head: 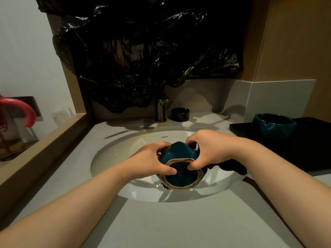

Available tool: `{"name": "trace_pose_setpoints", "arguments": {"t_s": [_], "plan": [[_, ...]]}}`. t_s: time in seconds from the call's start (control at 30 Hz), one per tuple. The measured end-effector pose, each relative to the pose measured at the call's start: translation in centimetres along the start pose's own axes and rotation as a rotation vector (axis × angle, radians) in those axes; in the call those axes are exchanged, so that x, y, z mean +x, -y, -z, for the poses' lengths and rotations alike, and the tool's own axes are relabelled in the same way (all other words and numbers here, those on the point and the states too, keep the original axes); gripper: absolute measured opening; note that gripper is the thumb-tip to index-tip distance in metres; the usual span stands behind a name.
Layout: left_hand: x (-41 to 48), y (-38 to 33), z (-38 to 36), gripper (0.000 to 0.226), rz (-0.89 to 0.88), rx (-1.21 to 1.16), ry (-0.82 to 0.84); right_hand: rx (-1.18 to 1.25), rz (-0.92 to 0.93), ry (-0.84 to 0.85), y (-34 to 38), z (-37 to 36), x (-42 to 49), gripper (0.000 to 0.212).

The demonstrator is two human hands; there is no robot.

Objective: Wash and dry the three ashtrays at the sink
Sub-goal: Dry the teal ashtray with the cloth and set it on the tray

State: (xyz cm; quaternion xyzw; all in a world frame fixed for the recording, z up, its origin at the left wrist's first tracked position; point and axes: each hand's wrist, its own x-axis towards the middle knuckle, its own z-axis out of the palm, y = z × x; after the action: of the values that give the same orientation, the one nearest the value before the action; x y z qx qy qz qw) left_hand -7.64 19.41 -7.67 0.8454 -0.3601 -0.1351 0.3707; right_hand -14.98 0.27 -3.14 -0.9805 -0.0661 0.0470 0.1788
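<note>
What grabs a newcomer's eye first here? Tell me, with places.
The left-hand grip and right-hand grip hold a teal ashtray, underside toward the camera, over the white sink. Crumpled black plastic hangs on the wall behind the faucet. A second teal ashtray sits on a black tray at right; a black ashtray stands beside the faucet.

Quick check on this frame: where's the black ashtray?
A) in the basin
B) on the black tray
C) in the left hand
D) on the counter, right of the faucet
D: the black ashtray stands on the counter just right of the faucet; the black tray bears a second teal ashtray, and the left hand and right hand grip the hexagonal teal ashtray over the sink.
</note>
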Motion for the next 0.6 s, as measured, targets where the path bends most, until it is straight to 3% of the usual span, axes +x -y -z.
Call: {"name": "trace_pose_setpoints", "arguments": {"t_s": [0.07,0.17,0.3,0.4,0.5,0.6], "plan": [[-0.1,0.0,0.4,0.049,0.009,0.002,0.014,0.043,-0.001,0.026,0.1,-0.1,0.1,0.037],[-0.3,0.2,1.1,0.038,0.089,-0.177,-0.016,0.144,-0.082,-0.028,-1.0,0.7,-0.1,0.046],[-0.1,0.6,1.4,0.026,0.171,-0.399,-0.064,0.567,-0.312,-0.410,-3.1,2.2,-0.3,0.046],[-0.1,0.4,1.2,0.020,0.190,-0.490,-0.087,0.781,-0.356,-0.546,-2.3,2.0,0.2,0.030],[-0.2,0.1,0.8,0.015,0.191,-0.493,-0.077,0.655,-0.130,-0.720,-0.1,0.6,0.9,0.007],[-0.2,-0.1,0.3,0.018,0.200,-0.520,-0.079,0.356,0.047,-0.719,1.5,-0.8,1.2,0.015]]}}
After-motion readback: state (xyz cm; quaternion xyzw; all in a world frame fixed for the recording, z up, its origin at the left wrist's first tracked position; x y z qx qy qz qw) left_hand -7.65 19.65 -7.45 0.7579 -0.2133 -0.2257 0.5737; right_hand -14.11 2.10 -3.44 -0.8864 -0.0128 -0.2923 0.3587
